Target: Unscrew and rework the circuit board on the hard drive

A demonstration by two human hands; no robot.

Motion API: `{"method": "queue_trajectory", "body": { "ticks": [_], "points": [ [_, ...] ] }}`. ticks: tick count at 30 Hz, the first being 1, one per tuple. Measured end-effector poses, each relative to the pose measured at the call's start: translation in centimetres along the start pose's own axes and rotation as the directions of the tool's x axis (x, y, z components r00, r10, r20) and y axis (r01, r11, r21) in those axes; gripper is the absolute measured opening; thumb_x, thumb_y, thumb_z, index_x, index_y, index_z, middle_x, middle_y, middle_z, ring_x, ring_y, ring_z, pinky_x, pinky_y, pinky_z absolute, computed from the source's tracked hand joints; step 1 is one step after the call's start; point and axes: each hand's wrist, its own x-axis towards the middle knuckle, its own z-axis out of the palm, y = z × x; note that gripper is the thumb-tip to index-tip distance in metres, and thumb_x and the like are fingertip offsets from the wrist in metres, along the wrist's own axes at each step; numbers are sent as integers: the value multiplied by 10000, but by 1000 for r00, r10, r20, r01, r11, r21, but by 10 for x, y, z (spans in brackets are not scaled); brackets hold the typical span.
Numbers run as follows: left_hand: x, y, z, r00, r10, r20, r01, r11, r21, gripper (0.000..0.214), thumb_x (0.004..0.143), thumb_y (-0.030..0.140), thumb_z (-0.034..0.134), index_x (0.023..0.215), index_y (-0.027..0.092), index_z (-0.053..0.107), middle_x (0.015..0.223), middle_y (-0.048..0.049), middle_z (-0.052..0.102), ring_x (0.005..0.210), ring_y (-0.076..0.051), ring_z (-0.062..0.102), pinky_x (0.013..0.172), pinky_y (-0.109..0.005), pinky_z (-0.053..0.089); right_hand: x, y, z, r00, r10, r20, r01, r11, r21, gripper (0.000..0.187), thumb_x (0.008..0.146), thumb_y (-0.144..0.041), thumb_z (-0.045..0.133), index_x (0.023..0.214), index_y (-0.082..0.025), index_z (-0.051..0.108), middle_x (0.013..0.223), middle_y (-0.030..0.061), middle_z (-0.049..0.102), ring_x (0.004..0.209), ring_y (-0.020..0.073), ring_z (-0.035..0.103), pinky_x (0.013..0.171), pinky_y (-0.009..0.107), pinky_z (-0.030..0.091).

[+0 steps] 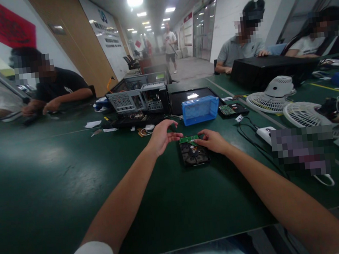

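A hard drive [194, 156] lies on the green tabletop in front of me, its dark underside facing up. A green circuit board [185, 140] covers its far end. My right hand [215, 141] grips the drive's far right corner, thumb on the board and index finger behind the far edge. Beside the far left corner is my left hand [161, 139], fingers apart and curved. Its fingertips come close to the board's edge; I cannot tell whether they touch. No object shows in the left hand.
Beyond my hands stand an opened computer case [139, 98] and a blue plastic bin [200, 110]. Another drive with a circuit board [233, 110] lies right of the bin. White fan parts [270, 97], a white power strip [266, 134] and cables occupy the right. Other people sit around the table.
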Motion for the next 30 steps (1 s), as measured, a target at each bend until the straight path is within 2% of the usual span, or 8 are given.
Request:
{"method": "queue_trajectory", "body": {
  "ticks": [7, 12, 19, 23, 27, 30],
  "points": [
    [-1, 2, 1, 1000, 3, -18, -2, 1000, 13, 237, 839, 315, 685, 988, 155, 594, 980, -104, 699, 727, -229, 763, 616, -300, 611, 1, 1, 1, 1000, -13, 0, 13, 1000, 3, 483, 877, -542, 728, 1206, -190, 693, 826, 31, 721, 706, 172, 629, 613, 268, 421],
    [1, 1, -3, 999, 17, -50, -15, 999, 49, 239, 839, 334, 667, 975, 153, 591, 1029, -129, 731, 706, -220, 753, 603, -298, 594, 1, 3, 1, 1000, -10, 2, 10, 1000, 11, 488, 873, -536, 733, 1211, -187, 692, 819, 29, 718, 704, 172, 627, 614, 269, 423],
    [1, 0, -2, 995, 74, -60, -65, 989, 135, 238, 811, 362, 685, 941, 163, 679, 976, -70, 695, 621, -125, 674, 539, -223, 511, 1, 3, 2, 1000, -18, -3, 18, 1000, 25, 490, 871, -545, 730, 1205, -189, 692, 802, 25, 707, 686, 169, 620, 612, 269, 423],
    [1, -1, -2, 995, 87, -48, -78, 984, 158, 247, 830, 381, 677, 947, 164, 698, 930, -60, 680, 598, -110, 643, 530, -217, 488, 2, 4, 2, 1000, -14, 3, 14, 1000, 19, 490, 871, -554, 726, 1201, -193, 692, 808, 26, 710, 687, 170, 622, 604, 268, 420],
    [0, 0, -2, 997, 67, -50, -62, 994, 94, 253, 839, 366, 673, 995, 167, 664, 1021, -85, 713, 595, -121, 655, 541, -240, 502, 1, 3, 2, 1000, -7, 7, 7, 1000, 20, 492, 875, -549, 723, 1209, -190, 685, 805, 27, 712, 690, 171, 624, 603, 267, 418],
    [-1, 1, -1, 1000, 2, -15, -3, 1000, -17, 248, 849, 351, 666, 1016, 174, 616, 1049, -101, 731, 601, -134, 664, 554, -258, 520, 0, 2, 2, 1000, -15, 8, 15, 1000, 22, 491, 877, -544, 721, 1212, -186, 682, 806, 29, 713, 696, 174, 627, 608, 270, 421]
  ]
}}
